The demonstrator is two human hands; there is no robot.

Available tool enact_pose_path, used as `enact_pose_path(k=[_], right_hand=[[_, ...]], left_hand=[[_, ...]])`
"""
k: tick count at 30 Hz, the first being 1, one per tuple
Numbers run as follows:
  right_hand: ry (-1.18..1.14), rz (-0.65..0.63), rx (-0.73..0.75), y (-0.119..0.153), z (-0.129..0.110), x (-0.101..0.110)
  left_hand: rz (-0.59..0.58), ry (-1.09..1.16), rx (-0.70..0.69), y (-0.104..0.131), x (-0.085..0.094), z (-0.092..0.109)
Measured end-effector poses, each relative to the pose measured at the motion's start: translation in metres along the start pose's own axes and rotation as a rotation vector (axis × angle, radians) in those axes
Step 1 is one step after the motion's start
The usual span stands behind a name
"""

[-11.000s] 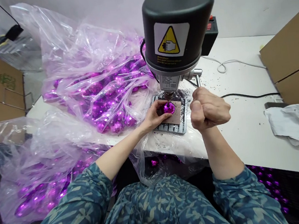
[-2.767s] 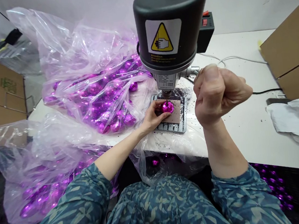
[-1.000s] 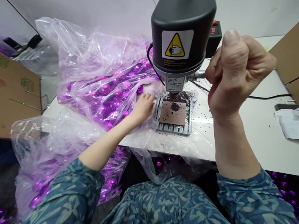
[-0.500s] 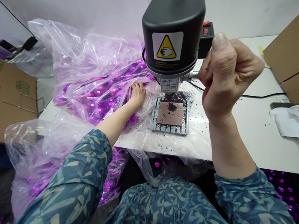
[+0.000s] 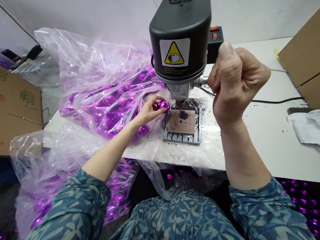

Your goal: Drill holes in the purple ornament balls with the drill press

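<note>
Between the thumb and fingers of my left hand [image 5: 151, 110] is a shiny purple faceted ball [image 5: 163, 105], held just left of the machine's spindle. My right hand [image 5: 235, 82] is closed in a fist round the lever [image 5: 203, 80] of a black bench press machine [image 5: 181, 32]; most of the grip is hidden by the fingers. Under the spindle, a slotted metal base [image 5: 183, 139] carries a brown square plate [image 5: 188, 126] with a small hole and dark shavings. Beside my left hand, a clear plastic bag [image 5: 83, 55] lies open over many more purple balls [image 5: 114, 102].
Dark crumbs are scattered over the white table [image 5: 281, 148]. Cardboard boxes stand at left [image 5: 7, 102] and right [image 5: 314, 52]. White crumpled cloth or paper [image 5: 319, 128] lies on the right. A black cable [image 5: 279, 102] crosses the table. More purple balls [image 5: 305, 207] are below the right edge.
My left hand has come out of the bag's opening with a purple ball and moved right, toward the metal base. My right hand still grips the lever.
</note>
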State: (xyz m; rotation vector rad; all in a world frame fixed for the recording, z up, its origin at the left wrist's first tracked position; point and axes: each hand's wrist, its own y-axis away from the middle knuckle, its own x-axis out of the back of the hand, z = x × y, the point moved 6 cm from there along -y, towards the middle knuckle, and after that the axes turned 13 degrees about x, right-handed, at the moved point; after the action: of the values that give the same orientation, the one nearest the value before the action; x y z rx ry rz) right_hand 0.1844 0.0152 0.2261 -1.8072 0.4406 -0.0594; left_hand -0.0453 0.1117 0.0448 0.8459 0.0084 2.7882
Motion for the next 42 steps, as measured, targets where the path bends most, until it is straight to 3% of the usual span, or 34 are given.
enact_pose_path(k=[3, 7, 12, 19, 27, 33, 42], right_hand=[[-0.008, 0.019, 0.014, -0.001, -0.006, -0.002], [-0.064, 0.057, -0.023, -0.001, -0.006, -0.002], [-0.120, 0.072, -0.003, -0.001, -0.006, -0.002], [0.046, 0.020, -0.018, 0.001, -0.005, 0.000], [0.041, -0.009, -0.079, 0.005, 0.005, 0.000], [0.074, -0.008, -0.116, 0.005, 0.002, 0.000], [-0.011, 0.044, -0.016, 0.002, -0.007, -0.001]], left_hand=[[-0.121, 0.451, 0.115, 0.021, -0.022, -0.005], [-0.154, 0.632, 0.180, 0.028, -0.047, -0.011], [-0.115, 0.559, 0.090, 0.022, -0.055, -0.011], [0.050, 0.274, -0.102, 0.020, -0.051, -0.004], [0.019, 0.134, -0.212, 0.023, -0.062, 0.005], [-0.016, 0.142, -0.190, 0.025, -0.068, 0.005], [-0.026, 0.246, -0.156, 0.024, -0.068, -0.001]])
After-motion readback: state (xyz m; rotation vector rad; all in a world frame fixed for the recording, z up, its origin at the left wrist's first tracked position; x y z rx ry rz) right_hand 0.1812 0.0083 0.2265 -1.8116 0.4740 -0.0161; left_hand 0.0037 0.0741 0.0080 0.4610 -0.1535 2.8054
